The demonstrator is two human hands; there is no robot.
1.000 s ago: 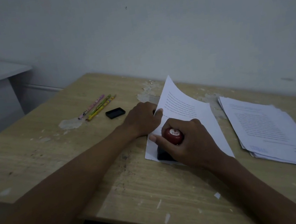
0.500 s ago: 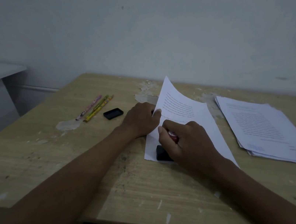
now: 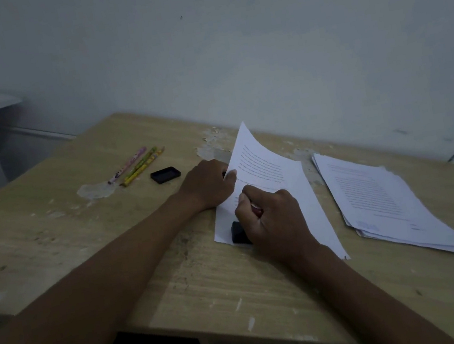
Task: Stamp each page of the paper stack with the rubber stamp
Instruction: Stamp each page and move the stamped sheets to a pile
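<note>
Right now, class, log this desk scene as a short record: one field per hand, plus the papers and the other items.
right hand: grips the rubber stamp, its base down on the sheet's near corner
left hand: holds the sheet's curled left edge
paper stack: lies to the right of the sheet
ink pad: far left, beside the pencils
desk: worn wood

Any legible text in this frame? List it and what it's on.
None can be read.
Lifted sheet: printed lines, too blurred.
Right stack: printed lines and a bluish mark near its lower left corner, too small.
Pencils: patterned, no legible lettering.
Stamp: mostly hidden by the right hand.
</note>
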